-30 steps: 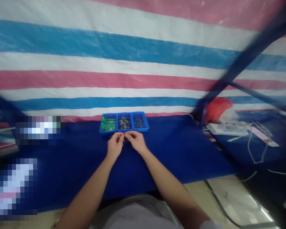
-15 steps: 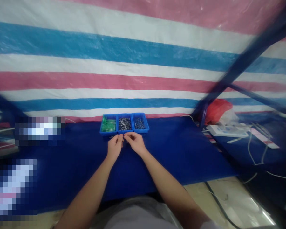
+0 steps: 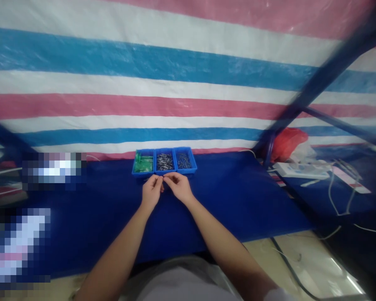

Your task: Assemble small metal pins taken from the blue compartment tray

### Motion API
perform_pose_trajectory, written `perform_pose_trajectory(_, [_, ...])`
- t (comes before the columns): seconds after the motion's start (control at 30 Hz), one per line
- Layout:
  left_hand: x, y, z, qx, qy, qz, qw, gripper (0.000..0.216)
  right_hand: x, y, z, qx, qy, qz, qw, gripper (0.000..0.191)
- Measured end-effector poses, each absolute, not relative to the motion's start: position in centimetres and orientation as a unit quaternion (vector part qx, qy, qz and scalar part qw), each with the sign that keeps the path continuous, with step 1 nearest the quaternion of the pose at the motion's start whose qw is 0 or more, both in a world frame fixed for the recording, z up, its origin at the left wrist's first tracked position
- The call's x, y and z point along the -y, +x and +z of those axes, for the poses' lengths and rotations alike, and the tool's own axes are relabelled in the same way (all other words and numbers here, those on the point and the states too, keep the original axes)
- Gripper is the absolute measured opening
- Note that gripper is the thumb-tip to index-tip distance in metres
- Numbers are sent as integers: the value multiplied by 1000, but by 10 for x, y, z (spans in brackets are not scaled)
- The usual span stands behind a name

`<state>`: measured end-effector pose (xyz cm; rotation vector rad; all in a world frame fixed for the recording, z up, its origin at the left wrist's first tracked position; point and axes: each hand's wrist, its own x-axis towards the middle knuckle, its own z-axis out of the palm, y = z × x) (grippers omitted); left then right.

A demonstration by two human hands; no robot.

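My left hand (image 3: 152,190) and my right hand (image 3: 179,186) meet fingertip to fingertip just in front of three blue bins. Both are closed in a pinch; what lies between the fingers is too small to make out. The left bin (image 3: 133,173) holds green plastic pieces (image 3: 143,163). In the middle bin (image 3: 166,172) is a heap of shiny metal pins or screws (image 3: 164,161). Thin, darker metal pieces (image 3: 183,161) lie scattered in the right bin (image 3: 191,170).
The bins stand at the back of a dark blue table (image 3: 232,196), against a striped tarp (image 3: 175,108). Dark metal posts (image 3: 301,102) rise at the sides. To the right are a red bag (image 3: 288,144), a white box (image 3: 301,170) and loose cables (image 3: 330,194).
My fingertips have come closer together and now touch or nearly touch. The whole view has shifted very slightly; the bins stay in place.
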<state>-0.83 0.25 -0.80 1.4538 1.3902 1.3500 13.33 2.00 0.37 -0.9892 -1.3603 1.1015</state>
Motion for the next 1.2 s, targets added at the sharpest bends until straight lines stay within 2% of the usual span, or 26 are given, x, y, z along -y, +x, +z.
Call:
perform_pose_trajectory(0.2, [-2,-7,-3,-551,575,512,323,49,-20,135,5,590,-404,470,518,22])
perform_pose_trajectory(0.4, [-3,-7,-7,-564,572,499,324,51,-19,139,9,624,-401,439,507,24])
perform_pose_trajectory(0.5, [-3,-7,-7,-567,578,497,312,47,-18,140,11,646,-417,410,491,21])
perform_pose_trajectory(0.7, [-2,-5,-7,-558,570,513,317,32,-19,141,9,648,-458,381,475,28])
perform_pose_trajectory(0.93, [-2,-5,-9,-560,557,520,325,30,-21,142,8,643,-463,382,475,34])
perform_pose_trajectory(1.1, [-1,-6,-5,-578,562,511,299,34,-20,141,6,642,-436,392,494,20])
perform_pose_trajectory(1.2, [-1,-7,-4,-590,556,513,282,43,-19,139,6,657,-411,388,500,19])
